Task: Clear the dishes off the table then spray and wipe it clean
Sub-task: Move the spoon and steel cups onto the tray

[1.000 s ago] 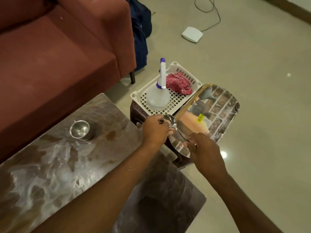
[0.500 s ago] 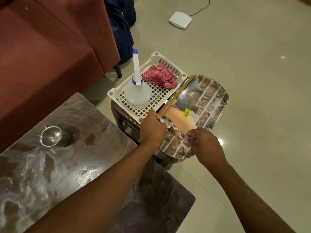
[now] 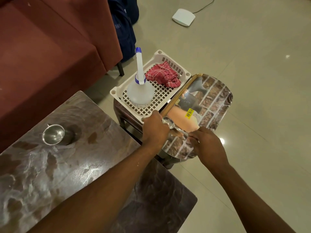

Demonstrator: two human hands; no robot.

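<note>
**Task item.** The round mirror-polished steel plate (image 3: 217,98), which carries a yellow price sticker, is off the counter. It sits over the right part of a small dark wooden stool (image 3: 120,113), and its left rim lies just beside a white slotted plastic basket (image 3: 116,91). A steel spoon (image 3: 169,123) lies on the plate with its bowl next to the left hand.

**Surroundings.**
- The basket holds a clear plastic spray bottle with a tall white and blue nozzle (image 3: 140,91), standing upright, and a crumpled red checked cloth (image 3: 162,76) behind it.
- A small steel cup (image 3: 53,134) stands alone on the dark marbled counter (image 3: 84,165), well apart from the plate.
- A rust-red sofa (image 3: 50,47) borders the counter.
- A dark blue bag (image 3: 124,31) leans by the sofa's end.
- A white corded box (image 3: 183,17) lies on the tiled floor (image 3: 252,64).

**Hands.**
- The left hand (image 3: 155,130) has its fingers curled tight on the plate's left rim beside the basket's corner. The fingertips are hidden.
- The right hand (image 3: 208,145) has its fingers (image 3: 193,136) curled closed on the near rim. The end of the spoon's handle runs under them, and it cannot be told whether the handle is pinched as well.

**Change.** Against half a second earlier, hands, plate and spoon keep the same arrangement beside the basket. The cup has not moved.
</note>
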